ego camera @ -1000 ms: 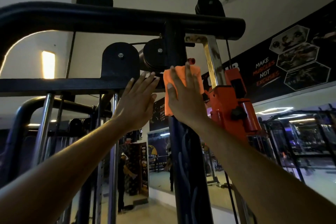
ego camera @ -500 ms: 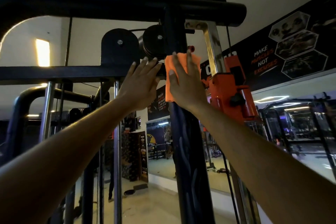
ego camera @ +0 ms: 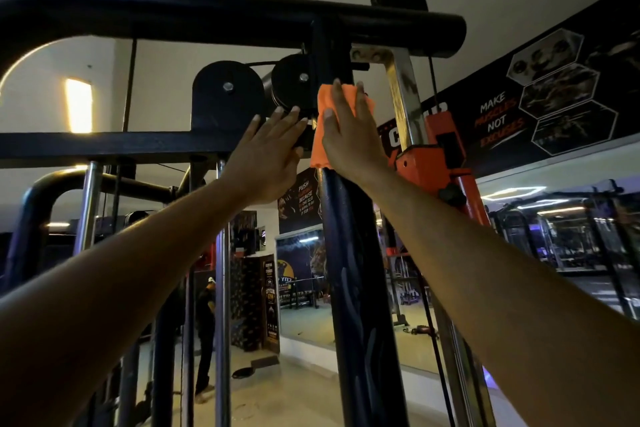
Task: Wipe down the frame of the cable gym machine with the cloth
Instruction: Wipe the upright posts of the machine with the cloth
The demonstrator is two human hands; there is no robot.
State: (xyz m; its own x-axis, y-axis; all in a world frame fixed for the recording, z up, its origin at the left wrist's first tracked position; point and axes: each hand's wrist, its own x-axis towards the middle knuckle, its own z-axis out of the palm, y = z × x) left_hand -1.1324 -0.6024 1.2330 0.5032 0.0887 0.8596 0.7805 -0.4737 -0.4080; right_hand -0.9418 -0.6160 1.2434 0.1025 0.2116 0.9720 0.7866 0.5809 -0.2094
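Overhead, the right hand (ego camera: 349,142), grip spread flat, is pressing the soft orange cloth (ego camera: 327,125) against the black tubular upright (ego camera: 356,270); the left hand (ego camera: 266,163), grip spread, is bracing beside it.

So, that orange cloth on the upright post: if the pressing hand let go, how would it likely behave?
Probably floppy: the orange cloth wraps round the dark upright post and follows its shape. Likely light, since the right hand pins it with flat, straight fingers alone. It would probably slide down or drop, as the post looks glossy and nothing else holds it.
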